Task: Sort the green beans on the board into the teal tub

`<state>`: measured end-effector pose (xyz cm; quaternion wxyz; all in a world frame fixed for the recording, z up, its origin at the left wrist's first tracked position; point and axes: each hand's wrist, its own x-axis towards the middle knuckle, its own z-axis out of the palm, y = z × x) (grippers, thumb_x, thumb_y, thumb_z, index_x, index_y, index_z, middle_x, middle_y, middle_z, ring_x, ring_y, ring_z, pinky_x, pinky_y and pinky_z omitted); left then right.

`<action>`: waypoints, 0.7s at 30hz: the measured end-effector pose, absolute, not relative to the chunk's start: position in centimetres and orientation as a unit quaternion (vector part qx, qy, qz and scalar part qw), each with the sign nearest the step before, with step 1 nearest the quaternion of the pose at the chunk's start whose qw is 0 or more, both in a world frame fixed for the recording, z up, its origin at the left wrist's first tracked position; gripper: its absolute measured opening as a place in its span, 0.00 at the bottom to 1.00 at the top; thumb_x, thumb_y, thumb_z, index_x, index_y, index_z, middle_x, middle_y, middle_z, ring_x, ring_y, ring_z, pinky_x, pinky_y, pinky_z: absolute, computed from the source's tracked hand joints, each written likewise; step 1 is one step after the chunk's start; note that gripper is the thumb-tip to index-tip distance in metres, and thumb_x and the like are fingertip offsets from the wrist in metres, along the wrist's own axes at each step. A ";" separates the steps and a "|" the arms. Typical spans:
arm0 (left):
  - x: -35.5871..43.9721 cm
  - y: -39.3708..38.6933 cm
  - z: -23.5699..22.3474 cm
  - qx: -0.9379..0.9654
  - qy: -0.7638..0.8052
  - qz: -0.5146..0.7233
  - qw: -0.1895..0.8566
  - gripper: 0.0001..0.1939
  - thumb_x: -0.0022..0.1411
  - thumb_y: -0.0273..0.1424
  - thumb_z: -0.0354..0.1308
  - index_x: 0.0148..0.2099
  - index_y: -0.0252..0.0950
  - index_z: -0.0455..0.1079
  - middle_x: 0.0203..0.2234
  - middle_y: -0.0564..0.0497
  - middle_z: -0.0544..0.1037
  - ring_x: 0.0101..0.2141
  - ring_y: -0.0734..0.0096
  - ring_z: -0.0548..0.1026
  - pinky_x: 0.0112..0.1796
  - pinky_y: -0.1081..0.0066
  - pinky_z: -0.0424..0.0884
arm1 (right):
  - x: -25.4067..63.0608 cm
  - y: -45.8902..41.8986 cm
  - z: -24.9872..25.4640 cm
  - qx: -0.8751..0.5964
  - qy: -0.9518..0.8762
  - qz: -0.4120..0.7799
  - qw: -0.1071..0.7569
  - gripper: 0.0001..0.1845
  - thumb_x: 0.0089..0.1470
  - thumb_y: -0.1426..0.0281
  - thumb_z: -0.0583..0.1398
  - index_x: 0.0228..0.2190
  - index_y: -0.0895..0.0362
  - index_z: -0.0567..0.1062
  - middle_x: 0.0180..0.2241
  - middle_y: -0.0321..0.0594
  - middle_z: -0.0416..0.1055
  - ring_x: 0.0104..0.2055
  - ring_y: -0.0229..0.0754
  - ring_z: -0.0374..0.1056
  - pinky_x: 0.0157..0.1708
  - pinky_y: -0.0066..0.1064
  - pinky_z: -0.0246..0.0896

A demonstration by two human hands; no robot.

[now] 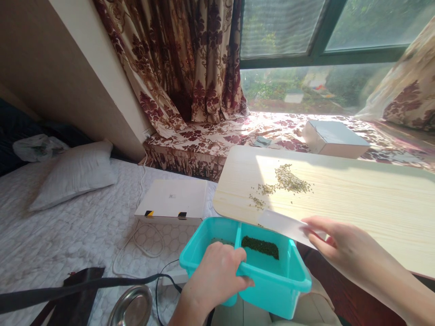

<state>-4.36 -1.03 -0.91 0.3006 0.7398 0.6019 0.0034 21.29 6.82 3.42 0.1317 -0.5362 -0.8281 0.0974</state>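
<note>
My left hand is closed over the near rim of a turquoise two-compartment bin, by its divider. A heap of small dark green grains lies in the bin's right compartment. The left compartment is partly hidden by my hand; a few specks show there. Between the thumb and fingers of my right hand is a thin white card, tilted at the table's edge above the bin. Just beyond the card, scattered greenish-brown grains lie loose on the pale wooden table.
On the quilted bed to the left lie a white box, a grey pillow and a metal bowl. A dark strap crosses the lower left. Another box stands on the window seat behind the table.
</note>
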 end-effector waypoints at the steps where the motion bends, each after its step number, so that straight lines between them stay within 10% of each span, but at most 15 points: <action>1: -4.4 -1.0 -0.9 0.740 0.602 0.000 0.300 0.15 0.56 0.45 0.68 0.37 0.40 0.73 0.34 0.51 0.79 0.39 0.56 0.74 0.38 0.66 0.65 | 21.4 6.7 3.5 -0.534 -0.828 0.108 0.133 0.13 0.51 0.64 0.54 0.26 0.49 0.79 0.13 0.34 0.68 0.12 0.39 0.57 0.17 0.31 0.52; 21: -4.7 -0.9 -1.5 0.739 0.604 0.007 0.300 0.16 0.56 0.47 0.67 0.35 0.40 0.72 0.33 0.51 0.79 0.39 0.56 0.74 0.38 0.66 0.65 | 20.0 10.0 2.1 -0.596 -0.797 0.028 0.095 0.17 0.53 0.62 0.51 0.31 0.50 0.79 0.21 0.39 0.77 0.22 0.45 0.70 0.22 0.31 0.56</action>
